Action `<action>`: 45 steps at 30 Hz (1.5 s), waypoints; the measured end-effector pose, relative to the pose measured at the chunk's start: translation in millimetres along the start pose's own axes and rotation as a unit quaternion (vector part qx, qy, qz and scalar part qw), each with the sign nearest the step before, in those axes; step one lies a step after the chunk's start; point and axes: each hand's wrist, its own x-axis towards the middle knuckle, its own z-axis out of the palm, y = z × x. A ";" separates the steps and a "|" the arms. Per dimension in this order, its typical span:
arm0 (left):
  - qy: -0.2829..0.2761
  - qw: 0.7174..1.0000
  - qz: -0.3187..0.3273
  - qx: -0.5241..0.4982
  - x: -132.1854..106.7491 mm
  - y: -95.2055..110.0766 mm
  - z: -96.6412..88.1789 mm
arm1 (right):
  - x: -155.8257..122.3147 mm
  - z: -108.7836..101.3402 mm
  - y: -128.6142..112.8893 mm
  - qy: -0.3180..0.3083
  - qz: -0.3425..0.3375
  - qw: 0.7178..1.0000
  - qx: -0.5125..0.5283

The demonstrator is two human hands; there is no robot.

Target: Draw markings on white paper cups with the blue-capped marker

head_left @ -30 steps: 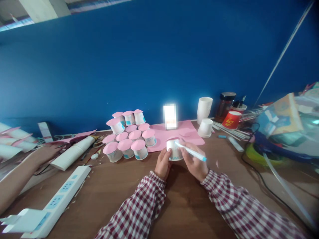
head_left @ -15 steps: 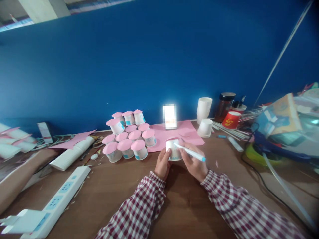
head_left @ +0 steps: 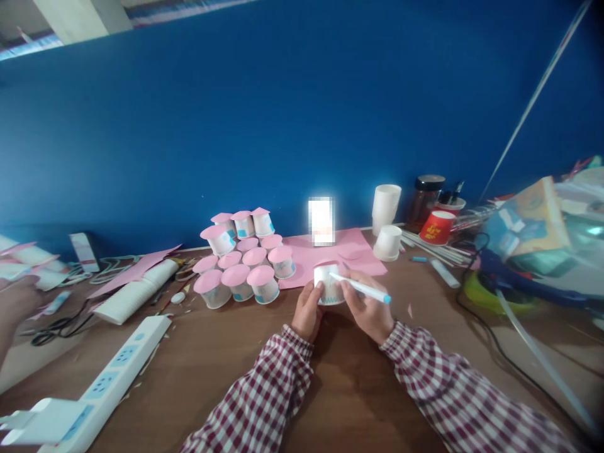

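Note:
My left hand (head_left: 309,309) is closed around the left side of a white paper cup (head_left: 330,290), which stands upside down with a pink paper top and a blue zigzag line near its rim. My right hand (head_left: 369,308) grips a white felt-tip pen (head_left: 365,289) with a light-blue end, its tip at the cup's side. Left of my hands stand several finished-looking cups with pink cone tops (head_left: 255,258), some stacked on others. Behind the held cup lies a pink paper sheet (head_left: 302,248).
A power strip (head_left: 106,384) and a long stack of paper cups (head_left: 136,292) lie at left, near another person's hand (head_left: 19,302). White cups (head_left: 389,243), a red cup (head_left: 438,228), a pen cap (head_left: 419,259) and a cable (head_left: 491,346) are at right.
The other person's arm at far left has drawn back toward the left edge, uncovering a pen and black cables. My hands, the cup and the pen look nearly unmoved.

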 end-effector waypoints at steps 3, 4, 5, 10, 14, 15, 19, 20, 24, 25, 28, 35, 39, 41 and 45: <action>-0.005 1.000 0.000 -0.002 -0.2 0.0 -0.4 | -0.1 -0.2 -0.4 0.003 0.001 1.000 -0.005; -0.006 1.000 0.000 -0.002 -0.3 0.0 -0.4 | -0.1 -0.3 -0.4 0.004 0.001 1.000 -0.007; -0.006 1.000 0.001 -0.002 -0.5 0.1 -0.4 | 0.0 -0.4 -0.4 0.004 0.002 1.000 -0.008; -0.003 1.000 -0.001 0.001 -1.0 0.5 0.2 | 0.5 -0.4 0.0 0.006 0.004 1.000 -0.004; -0.007 1.000 -0.003 0.003 -0.9 0.5 -0.2 | 1.1 -0.6 -0.1 0.010 0.004 1.000 -0.008; -0.008 1.000 -0.003 0.003 -0.8 0.5 -0.2 | 1.1 -0.6 0.0 0.010 0.004 1.000 -0.009; -0.004 1.000 -0.003 0.002 -0.5 0.6 0.3 | 1.0 -0.5 0.9 0.007 0.004 1.000 -0.006; -0.004 1.000 -0.003 0.002 -0.5 0.6 0.5 | 1.0 -0.4 1.0 0.009 0.005 1.000 -0.006; -0.007 1.000 -0.002 0.000 -0.9 0.7 0.8 | 0.9 -0.3 0.8 0.014 0.005 1.000 -0.009; -0.009 1.000 -0.002 -0.001 -1.0 0.8 0.7 | 1.0 -0.3 0.8 0.015 0.004 1.000 -0.009; -0.010 1.000 -0.002 -0.002 -1.5 1.2 0.5 | 1.1 -0.2 1.3 0.019 0.001 1.000 -0.013; -0.011 1.000 0.001 -0.006 -1.3 1.9 1.1 | 1.3 0.2 2.1 0.024 -0.004 1.000 -0.018; -0.001 1.000 -0.002 -0.001 -1.0 1.5 0.1 | 1.8 -0.5 0.7 0.014 0.005 1.000 -0.014; -0.001 1.000 -0.002 -0.004 -0.6 1.0 -0.6 | 1.7 -0.8 0.1 0.008 0.008 1.000 -0.009; -0.007 1.000 -0.001 -0.008 0.2 0.4 -0.8 | 1.1 -0.8 -0.7 0.005 0.002 1.000 -0.002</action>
